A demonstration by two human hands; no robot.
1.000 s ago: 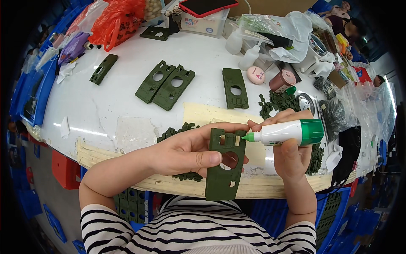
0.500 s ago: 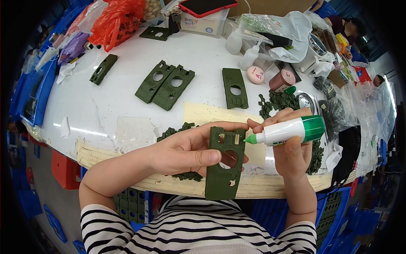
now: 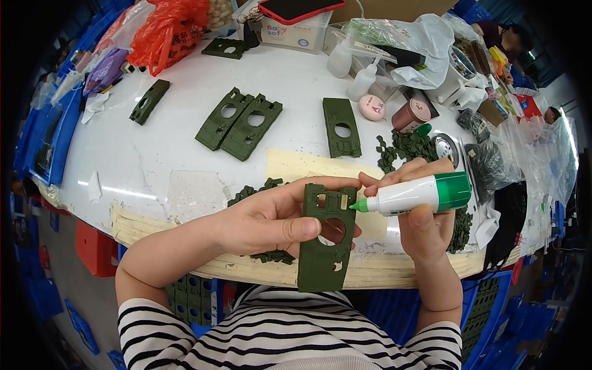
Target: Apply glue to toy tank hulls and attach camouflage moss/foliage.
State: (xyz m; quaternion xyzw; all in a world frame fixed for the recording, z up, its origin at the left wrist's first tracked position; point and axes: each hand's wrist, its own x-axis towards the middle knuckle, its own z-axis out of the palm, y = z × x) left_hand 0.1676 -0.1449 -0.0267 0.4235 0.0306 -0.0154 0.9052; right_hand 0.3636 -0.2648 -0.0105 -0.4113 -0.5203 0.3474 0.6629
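We're holding a dark green rectangular plastic plate (image 3: 322,265) with a round hole in our left hand (image 3: 265,223). Our right hand (image 3: 430,231) is gripping a white squeeze bottle (image 3: 407,195) with a green base, its light green nozzle (image 3: 361,205) pointing at the plate's upper right edge; contact unclear. Two similar plates (image 3: 240,132) are lying side by side beyond.

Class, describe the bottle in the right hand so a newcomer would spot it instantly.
Find the white table, then the right hand above its near edge. Held sideways in it is a white bottle, its nozzle pointing left at a flat green part. Unlike the two pale squeeze bottles farther back, it is green at both ends.
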